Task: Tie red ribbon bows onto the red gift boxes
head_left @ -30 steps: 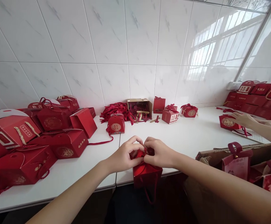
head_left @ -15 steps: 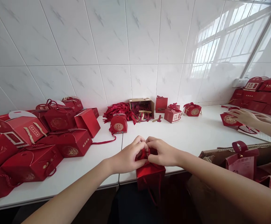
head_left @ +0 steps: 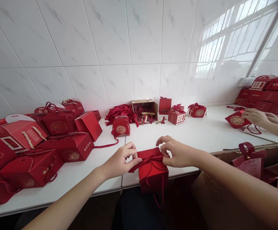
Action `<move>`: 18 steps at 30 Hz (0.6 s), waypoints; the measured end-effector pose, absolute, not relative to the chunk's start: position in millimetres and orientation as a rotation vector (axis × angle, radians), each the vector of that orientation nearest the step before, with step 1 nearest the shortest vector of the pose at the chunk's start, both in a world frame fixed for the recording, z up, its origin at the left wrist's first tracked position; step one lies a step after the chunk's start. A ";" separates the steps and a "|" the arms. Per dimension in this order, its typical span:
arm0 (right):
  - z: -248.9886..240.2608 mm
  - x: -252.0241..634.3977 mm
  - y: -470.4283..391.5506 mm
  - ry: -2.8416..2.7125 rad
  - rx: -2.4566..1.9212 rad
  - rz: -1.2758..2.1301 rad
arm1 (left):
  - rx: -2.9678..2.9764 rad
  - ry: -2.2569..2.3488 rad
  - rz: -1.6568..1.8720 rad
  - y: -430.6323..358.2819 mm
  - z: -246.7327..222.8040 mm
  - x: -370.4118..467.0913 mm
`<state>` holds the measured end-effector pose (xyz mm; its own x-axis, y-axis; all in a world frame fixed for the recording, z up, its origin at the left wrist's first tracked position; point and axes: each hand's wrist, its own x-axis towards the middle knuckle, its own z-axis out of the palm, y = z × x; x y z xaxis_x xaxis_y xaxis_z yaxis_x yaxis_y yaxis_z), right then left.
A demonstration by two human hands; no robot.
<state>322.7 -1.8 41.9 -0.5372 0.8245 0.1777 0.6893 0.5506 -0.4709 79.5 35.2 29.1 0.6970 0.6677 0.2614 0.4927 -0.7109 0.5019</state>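
A red gift box stands at the table's front edge before me, with a dark red cord hanging down its near side. Across its folded top lies a dark red ribbon, crossed in the middle. To the left of the box, my left hand pinches one side of the ribbon between thumb and fingers. My right hand is at the box's right side, its thumb and fingertips closed on the ribbon's other side.
Red gift boxes are heaped on the left. A pile of ribbons and a small carton stand by the wall. At right, another person's hands hold a red box. A large cardboard box stands at front right.
My hands have drawn apart from the box's top centre, left and right, pulling the ribbon out sideways. The other person's box has tilted up.
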 end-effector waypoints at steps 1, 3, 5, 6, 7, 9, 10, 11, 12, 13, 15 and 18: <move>41.8 323.3 -1.7 -2.429 -1.244 0.480 | 2.476 0.908 0.631 34.8 27.8 78.0; 41.3 323.0 -1.3 -2.442 -1.254 0.451 | 2.379 0.872 0.694 33.8 26.2 77.6; 40.6 322.3 -1.5 -2.417 -1.274 0.420 | 2.257 0.785 0.735 33.7 25.5 79.6; 40.4 322.4 -2.1 -2.405 -1.286 0.411 | 2.206 0.751 0.737 34.2 25.2 80.9; 40.4 322.8 -3.0 -2.404 -1.294 0.408 | 2.177 0.743 0.732 35.0 24.8 82.0; 40.5 324.2 -5.5 -2.421 -1.304 0.412 | 2.207 0.840 0.724 37.1 23.3 82.9; 40.5 325.0 -6.9 -2.432 -1.305 0.416 | 2.259 0.931 0.732 38.0 22.1 82.3; 40.5 325.8 -8.2 -2.440 -1.305 0.424 | 2.322 1.027 0.750 38.7 20.7 81.2; 40.3 326.3 -9.3 -2.445 -1.304 0.435 | 2.387 1.113 0.775 39.0 19.2 79.5; 40.1 326.7 -10.3 -2.447 -1.303 0.442 | 2.445 1.175 0.803 38.9 17.7 77.3; 39.9 326.7 -11.5 -2.441 -1.277 0.443 | 2.501 1.211 0.833 37.4 15.2 72.8; 40.4 324.0 -13.7 -2.425 -1.198 0.484 | 2.406 1.132 0.807 34.0 13.9 68.0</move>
<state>324.0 -13.7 40.4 -0.5575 0.8079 0.1909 0.6726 0.5744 -0.4666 68.0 34.0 13.9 0.5156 0.7854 0.3424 0.5795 -0.6140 0.5359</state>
